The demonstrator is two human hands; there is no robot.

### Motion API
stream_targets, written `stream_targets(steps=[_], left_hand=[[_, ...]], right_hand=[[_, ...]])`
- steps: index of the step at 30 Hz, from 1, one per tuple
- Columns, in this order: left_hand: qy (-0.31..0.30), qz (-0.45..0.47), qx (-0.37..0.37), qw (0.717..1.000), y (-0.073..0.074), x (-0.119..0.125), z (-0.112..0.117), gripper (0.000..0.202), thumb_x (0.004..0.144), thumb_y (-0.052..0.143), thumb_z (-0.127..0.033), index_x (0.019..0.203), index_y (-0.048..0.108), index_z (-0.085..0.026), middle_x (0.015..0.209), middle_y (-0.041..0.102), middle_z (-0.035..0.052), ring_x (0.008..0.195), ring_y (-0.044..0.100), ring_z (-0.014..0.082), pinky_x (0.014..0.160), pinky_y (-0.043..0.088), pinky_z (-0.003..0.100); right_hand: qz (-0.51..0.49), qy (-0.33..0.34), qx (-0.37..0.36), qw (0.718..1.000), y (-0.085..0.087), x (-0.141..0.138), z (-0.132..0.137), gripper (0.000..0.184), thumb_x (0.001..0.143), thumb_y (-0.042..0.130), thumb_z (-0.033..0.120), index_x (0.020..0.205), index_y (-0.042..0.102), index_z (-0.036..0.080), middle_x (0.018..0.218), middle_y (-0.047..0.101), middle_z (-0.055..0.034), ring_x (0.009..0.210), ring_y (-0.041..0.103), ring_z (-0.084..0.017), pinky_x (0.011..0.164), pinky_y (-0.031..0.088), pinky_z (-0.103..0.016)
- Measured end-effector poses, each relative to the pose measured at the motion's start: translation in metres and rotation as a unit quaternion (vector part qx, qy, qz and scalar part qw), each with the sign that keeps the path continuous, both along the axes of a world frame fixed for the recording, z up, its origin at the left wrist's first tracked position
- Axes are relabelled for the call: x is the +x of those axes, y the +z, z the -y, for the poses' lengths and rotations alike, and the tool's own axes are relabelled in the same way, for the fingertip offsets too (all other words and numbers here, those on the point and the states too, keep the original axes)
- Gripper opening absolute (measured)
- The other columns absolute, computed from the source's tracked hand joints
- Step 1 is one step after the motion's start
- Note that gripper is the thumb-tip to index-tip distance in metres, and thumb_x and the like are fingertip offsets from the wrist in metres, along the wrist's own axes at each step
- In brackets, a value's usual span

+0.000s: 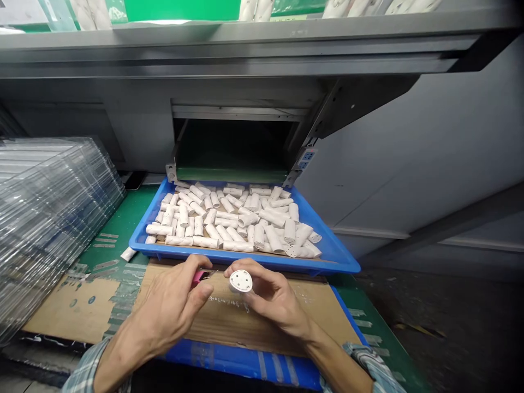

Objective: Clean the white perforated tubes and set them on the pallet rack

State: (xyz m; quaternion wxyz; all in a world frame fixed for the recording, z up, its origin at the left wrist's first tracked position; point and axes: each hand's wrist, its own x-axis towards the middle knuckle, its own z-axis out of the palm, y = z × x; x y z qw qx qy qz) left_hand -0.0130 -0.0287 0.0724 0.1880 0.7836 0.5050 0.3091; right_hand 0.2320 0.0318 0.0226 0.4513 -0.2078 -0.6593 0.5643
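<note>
Left hand [167,305] and right hand [274,297] meet above brown cardboard [327,322] toward the front edge of the desk [118,218], whose top is a green mat. The left fingers [190,267] are together, pinched on a small tool with a pink handle [198,277], of which a short metal tip [210,274] shows; most of the tool is hidden and its exact kind cannot be told. The right fingers [235,266] curl around a white cylinder [240,281], clamping it just above the cardboard with its round end turned up toward the view. That end carries a few small holes around its face. The metal tip points at the cylinder and sits just beside it, though whether they touch cannot be told. Beyond the hands, a blue plastic tray [245,263] sits toward the back of the desk, its near rim just past the fingers, and holds many more white cylinders [229,218] lying loose at mixed angles. One more white cylinder [128,254] lies on the green mat left of the tray. A stack of clear plastic trays [49,229] rises at the left edge of the desk, and a gray machine with a dark opening [231,147] stands behind the blue tray. Plaid sleeves [85,371] show at both wrists.
</note>
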Motion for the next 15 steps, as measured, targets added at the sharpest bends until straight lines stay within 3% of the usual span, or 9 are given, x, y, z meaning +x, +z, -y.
stream_targets(steps=[4, 6, 10, 15], left_hand=[[-0.014, -0.001, 0.052, 0.999, 0.006, 0.007, 0.004, 0.035, 0.115, 0.031, -0.031, 0.092, 0.055, -0.022, 0.080, 0.063, -0.0003, 0.070, 0.061, 0.0165, 0.066, 0.043, 0.029], [-0.007, -0.024, 0.083, 0.996, 0.006, 0.011, 0.007, 0.031, 0.115, 0.036, -0.031, 0.091, 0.054, -0.023, 0.077, 0.062, -0.0017, 0.065, 0.059, 0.0156, 0.061, 0.039, 0.029], [0.002, -0.071, 0.123, 0.990, 0.004, 0.014, 0.008, 0.025, 0.115, 0.040, -0.042, 0.106, 0.053, -0.023, 0.076, 0.064, -0.0030, 0.059, 0.061, 0.0161, 0.055, 0.037, 0.029], [-0.017, -0.059, 0.140, 0.988, -0.002, 0.012, 0.005, 0.032, 0.117, 0.030, -0.031, 0.096, 0.052, -0.022, 0.076, 0.063, -0.0013, 0.062, 0.061, 0.0149, 0.058, 0.041, 0.027]], right_hand=[[0.003, -0.004, 0.051, 0.999, 0.001, -0.003, 0.002, 0.031, 0.099, 0.077, 0.027, 0.129, 0.078, 0.034, 0.123, 0.078, -0.0085, 0.116, 0.071, -0.024, 0.107, 0.058, -0.041], [0.014, 0.001, 0.067, 0.998, 0.001, -0.004, 0.002, 0.034, 0.100, 0.076, 0.025, 0.132, 0.077, 0.036, 0.125, 0.077, -0.0072, 0.119, 0.070, -0.023, 0.108, 0.057, -0.039], [0.029, -0.002, 0.085, 0.996, -0.001, -0.004, 0.002, 0.036, 0.102, 0.073, 0.023, 0.135, 0.075, 0.036, 0.126, 0.077, -0.0072, 0.120, 0.070, -0.023, 0.107, 0.057, -0.039], [0.026, -0.031, 0.102, 0.994, -0.005, -0.005, 0.003, 0.033, 0.101, 0.075, 0.023, 0.131, 0.076, 0.035, 0.123, 0.077, -0.0066, 0.117, 0.071, -0.023, 0.106, 0.058, -0.037]])
